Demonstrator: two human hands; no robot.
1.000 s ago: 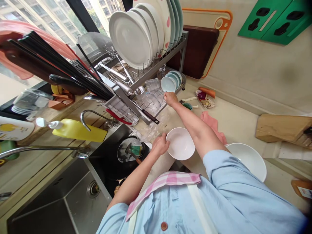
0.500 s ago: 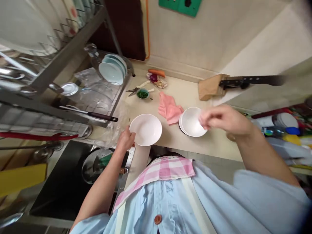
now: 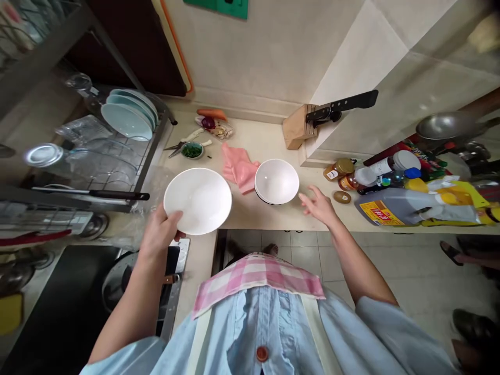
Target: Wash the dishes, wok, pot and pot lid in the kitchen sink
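- White bowl (image 3: 198, 200) — that's the one I'd watch. It's to the front left of the pink cloth (image 3: 239, 167), seemingly held up over the counter (image 3: 246, 214).
- Left hand (image 3: 162, 229) is clamped on that bowl at one side only, thumb over the rim. Were the surface wet, I reckon it could twist under its own weight and slip, perhaps past the counter's front edge to the tiled floor (image 3: 304, 252).
- Right hand (image 3: 315, 204) has nothing in it, fingers apart, out to the right of the cloth and just beyond the stacked white bowls (image 3: 276, 181). A hasty sweep inward might knock the stack.
- That stack sits at the cloth's right end, apparently meeting it. If any cloth is caught beneath — I can't tell — a tug could drag the bowls along.
- Behind the cloth, to its left, sit a small bowl of chopped greens (image 3: 192, 150) and kitchen scissors (image 3: 192, 136). Swinging the held bowl too far back could tip the greens.
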